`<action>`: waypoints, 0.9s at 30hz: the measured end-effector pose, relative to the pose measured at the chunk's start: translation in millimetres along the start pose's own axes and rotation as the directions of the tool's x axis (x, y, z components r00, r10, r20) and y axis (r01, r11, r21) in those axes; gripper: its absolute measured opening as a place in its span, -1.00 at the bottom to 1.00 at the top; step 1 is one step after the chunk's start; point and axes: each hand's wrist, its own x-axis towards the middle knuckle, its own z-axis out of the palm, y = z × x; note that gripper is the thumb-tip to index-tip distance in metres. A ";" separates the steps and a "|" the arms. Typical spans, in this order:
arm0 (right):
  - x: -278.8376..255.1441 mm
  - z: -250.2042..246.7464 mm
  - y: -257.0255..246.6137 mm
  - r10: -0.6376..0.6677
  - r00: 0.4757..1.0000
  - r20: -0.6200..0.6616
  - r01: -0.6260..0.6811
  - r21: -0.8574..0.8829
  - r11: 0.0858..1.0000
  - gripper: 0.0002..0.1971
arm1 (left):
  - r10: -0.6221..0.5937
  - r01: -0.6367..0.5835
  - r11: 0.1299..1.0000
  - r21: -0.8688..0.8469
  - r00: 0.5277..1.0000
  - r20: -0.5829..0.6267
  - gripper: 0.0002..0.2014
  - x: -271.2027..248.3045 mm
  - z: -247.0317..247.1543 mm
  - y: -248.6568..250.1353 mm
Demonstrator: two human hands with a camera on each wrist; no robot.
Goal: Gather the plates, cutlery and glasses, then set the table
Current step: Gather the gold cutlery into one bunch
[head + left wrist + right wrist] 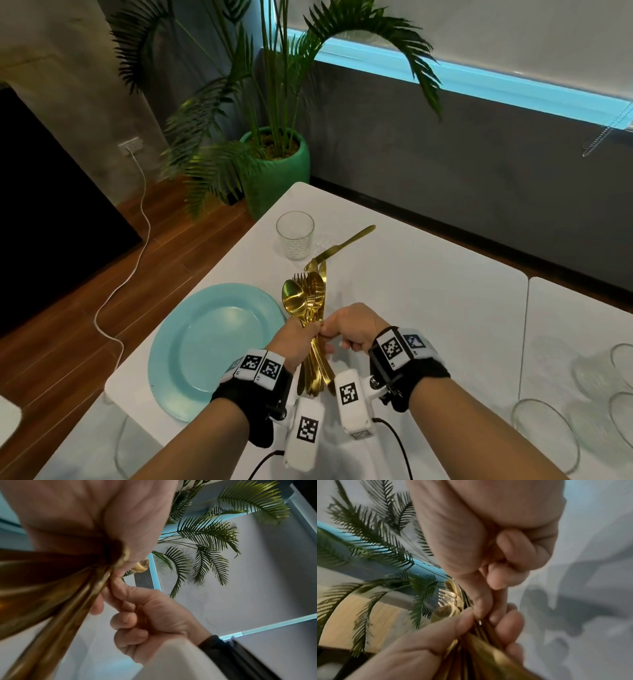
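My left hand (303, 334) grips a bundle of gold cutlery (310, 301) by the handles, with spoon bowls and fork tines pointing up and away. My right hand (330, 337) pinches one handle in that bundle with thumb and forefinger, the other fingers curled. In the left wrist view the gold handles (51, 588) fan out blurred below the palm. The right wrist view shows the fork tines (447, 596) above both hands. A light blue plate (212, 346) lies on the white table (428, 291) at the left. Beyond it stand a clear glass (295, 234) and a gold knife (346, 241).
A potted palm (274, 164) in a green pot stands past the table's far corner. Several clear glasses (548, 435) sit at the right edge on an adjoining white table (582, 325). A white cable (137, 246) trails over the wooden floor on the left.
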 end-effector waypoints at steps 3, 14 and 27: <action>-1.3 -5.0 -2.1 -0.044 0.999 -0.018 0.044 -0.045 0.998 -0.73 | 0.006 -0.006 1.000 0.008 1.000 -0.008 -0.73 2.5 -2.0 -0.1; 92.8 -91.5 -27.3 -0.205 0.897 -0.391 -0.165 -0.728 0.666 -0.34 | 0.064 -0.064 0.998 0.007 0.995 -0.080 -0.86 12.5 -14.2 6.1; 109.1 -97.3 -33.4 -0.395 0.884 -0.248 -0.090 -0.922 0.376 -0.69 | 0.021 -0.020 0.999 0.037 0.999 -0.028 -0.90 17.4 -15.6 6.8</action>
